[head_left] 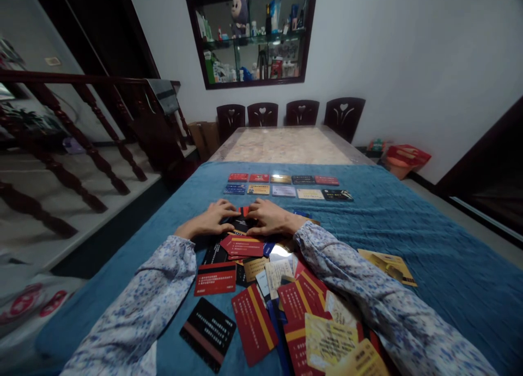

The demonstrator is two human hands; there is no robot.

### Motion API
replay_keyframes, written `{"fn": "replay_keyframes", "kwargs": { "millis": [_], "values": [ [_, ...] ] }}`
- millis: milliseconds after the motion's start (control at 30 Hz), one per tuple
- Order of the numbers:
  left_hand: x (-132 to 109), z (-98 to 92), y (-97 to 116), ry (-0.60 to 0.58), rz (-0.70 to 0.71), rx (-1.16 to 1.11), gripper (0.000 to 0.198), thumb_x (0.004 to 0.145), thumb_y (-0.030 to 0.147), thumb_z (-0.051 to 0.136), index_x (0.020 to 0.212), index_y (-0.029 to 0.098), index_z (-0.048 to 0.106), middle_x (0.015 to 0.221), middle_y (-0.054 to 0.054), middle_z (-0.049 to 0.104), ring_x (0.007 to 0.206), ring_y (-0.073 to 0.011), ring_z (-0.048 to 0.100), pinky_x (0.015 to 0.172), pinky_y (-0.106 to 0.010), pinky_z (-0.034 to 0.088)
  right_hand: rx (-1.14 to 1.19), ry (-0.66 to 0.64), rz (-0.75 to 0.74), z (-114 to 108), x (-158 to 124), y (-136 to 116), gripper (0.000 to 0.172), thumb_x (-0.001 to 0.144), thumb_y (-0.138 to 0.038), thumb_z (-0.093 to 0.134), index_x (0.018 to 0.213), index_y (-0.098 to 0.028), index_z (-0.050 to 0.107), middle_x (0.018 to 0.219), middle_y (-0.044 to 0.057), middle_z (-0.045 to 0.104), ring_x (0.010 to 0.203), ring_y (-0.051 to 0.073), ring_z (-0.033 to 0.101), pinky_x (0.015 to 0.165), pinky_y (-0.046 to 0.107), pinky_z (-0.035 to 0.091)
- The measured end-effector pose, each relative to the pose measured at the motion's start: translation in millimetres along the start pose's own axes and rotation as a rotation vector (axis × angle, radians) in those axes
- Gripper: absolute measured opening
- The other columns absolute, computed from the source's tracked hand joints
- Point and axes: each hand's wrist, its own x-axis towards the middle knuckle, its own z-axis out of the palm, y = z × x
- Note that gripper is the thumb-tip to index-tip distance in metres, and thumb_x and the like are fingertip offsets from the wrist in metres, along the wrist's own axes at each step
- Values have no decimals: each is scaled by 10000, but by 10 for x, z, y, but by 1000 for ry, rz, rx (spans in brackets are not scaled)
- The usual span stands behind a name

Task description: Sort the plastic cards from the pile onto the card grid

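My left hand (210,219) and my right hand (271,218) face each other over the far end of a loose heap of plastic cards. Their fingers are bent and apart, with the fingertips on or beside a black card (240,224) between them. A bit of a red card (244,210) shows behind it. Nearer me lie a dark red card (254,324), a black striped card (208,332), a red card (216,278) and a yellow card (330,340), overlapping others. My right forearm covers part of the heap.
Beyond my hands, two rows of cards lie face up, among them a white card (284,191) and a black card (337,195). A gold card (388,267) is off to the right. The blue cloth (441,278) covers the near table; chairs (302,113) stand behind its bare end (286,144).
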Motion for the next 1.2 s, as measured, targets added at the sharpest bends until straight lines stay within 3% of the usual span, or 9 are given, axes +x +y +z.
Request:
{"fn": "replay_keyframes", "kwargs": {
  "millis": [167,300,500,700,900,1200],
  "values": [
    [-14,-17,-12,7,36,-6,337,959,420,645,1247,285,757,1339,-88,670,1346,-321,418,1150,-512,334,-7,10,-3,3,-12,2,443,932,-563,674,1101,-162,755,1084,126,686,960,241,488,750,341,310],
    [-26,-30,-24,29,53,-24,239,972,417,647,1107,299,804,1254,-61,733,1327,-300,454,1153,-494,340,-25,33,-58,-7,-21,19,336,970,-470,630,1015,-165,761,1027,105,712,904,217,496,777,345,318],
    [-20,-65,-51,79,69,-144,305,984,476,605,1023,270,826,1069,-58,798,1240,-280,540,1125,-446,411,-22,85,-98,-51,-29,16,288,1005,-371,561,944,-164,752,912,89,731,837,196,527,763,323,325],
    [12,-30,-75,212,35,-178,373,988,459,552,881,221,819,977,-71,769,1093,-245,643,1015,-369,518,-13,127,79,-63,-30,-20,196,968,-262,593,1017,-181,765,885,86,728,861,196,570,722,289,334],
    [50,98,-97,341,-8,-184,274,940,271,566,1029,178,808,1052,-96,755,995,-224,693,959,-365,562,12,130,266,-36,-16,-23,243,965,-188,571,1125,-186,753,1005,103,748,954,207,623,748,269,378],
    [132,293,-85,468,-82,-162,414,860,111,582,1238,200,725,1169,-79,747,1086,-229,682,1033,-401,548,-8,103,472,-47,-18,-115,436,973,-214,571,1409,-214,568,1169,131,713,1033,248,668,822,290,454]
  ]
}}
